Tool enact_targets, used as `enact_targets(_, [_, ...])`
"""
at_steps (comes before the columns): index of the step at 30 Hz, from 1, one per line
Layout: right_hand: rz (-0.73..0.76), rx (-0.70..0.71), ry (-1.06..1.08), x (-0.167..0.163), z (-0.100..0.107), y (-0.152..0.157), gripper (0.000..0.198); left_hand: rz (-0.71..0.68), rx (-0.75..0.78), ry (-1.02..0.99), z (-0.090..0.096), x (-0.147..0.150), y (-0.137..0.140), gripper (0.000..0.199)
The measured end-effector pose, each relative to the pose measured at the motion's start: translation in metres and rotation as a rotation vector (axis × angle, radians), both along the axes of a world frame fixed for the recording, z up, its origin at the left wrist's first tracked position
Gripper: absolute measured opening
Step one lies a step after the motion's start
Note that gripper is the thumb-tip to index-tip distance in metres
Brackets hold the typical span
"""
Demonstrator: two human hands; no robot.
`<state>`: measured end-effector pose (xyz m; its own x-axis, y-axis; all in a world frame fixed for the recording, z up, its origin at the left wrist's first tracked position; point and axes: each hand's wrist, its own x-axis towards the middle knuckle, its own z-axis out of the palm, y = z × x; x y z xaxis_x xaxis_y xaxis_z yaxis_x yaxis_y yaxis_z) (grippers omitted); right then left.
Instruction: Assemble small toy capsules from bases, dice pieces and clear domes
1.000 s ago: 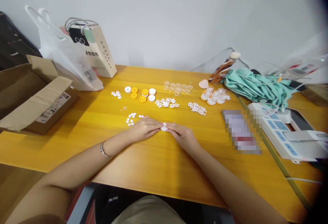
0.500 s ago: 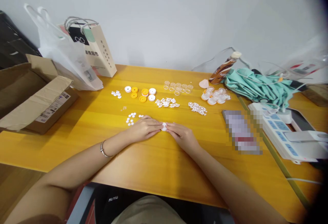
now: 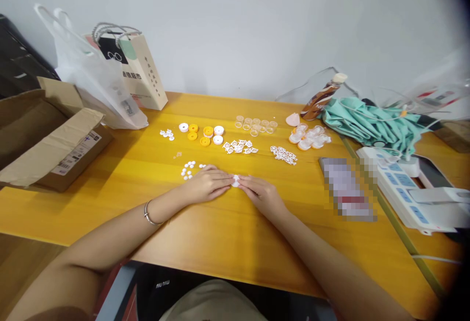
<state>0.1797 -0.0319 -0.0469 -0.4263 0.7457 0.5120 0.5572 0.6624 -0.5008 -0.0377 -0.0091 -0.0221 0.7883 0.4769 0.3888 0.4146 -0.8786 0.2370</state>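
Note:
Between the fingertips of both hands is a small white round plastic piece, its edges partly covered by the fingers. My left hand is closed on its left side, and my right hand pinches the right side. Several small white caps lie just left of my left hand. Beyond the hands lie white openwork pieces in a cluster, with a second group of white cut-out pieces to the right. Yellow round parts and white round parts stand farther back, near clear cups.
An open cardboard box, a plastic bag and a paper bag stand at the left. At the right are clear-domed orange pieces, a bottle, a folded teal umbrella, a blurred-out phone and a power strip.

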Motion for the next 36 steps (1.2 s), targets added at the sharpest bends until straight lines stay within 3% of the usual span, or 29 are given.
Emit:
enact_targets(10, [-0.001,0.036,-0.021,0.000,0.001,-0.001,0.021,-0.002,0.009,0.095,0.004,0.001,-0.002,0.032])
enact_targets(21, [0.032,0.045,-0.048,0.000,0.002,-0.002,0.022,0.033,0.247,0.177,0.002,0.007,-0.008,0.029])
enact_targets(29, [-0.023,0.047,0.044,-0.001,-0.002,0.004,0.011,0.045,0.253,0.138,-0.002,0.011,-0.011,0.028])
enact_targets(33, [0.006,0.027,0.047,-0.001,-0.001,0.006,0.010,0.043,0.231,0.114,0.012,0.001,-0.005,0.028])
enact_targets(36, [0.012,-0.021,0.054,-0.002,0.001,0.005,0.011,0.169,0.131,0.058,0.034,-0.028,0.011,0.023])
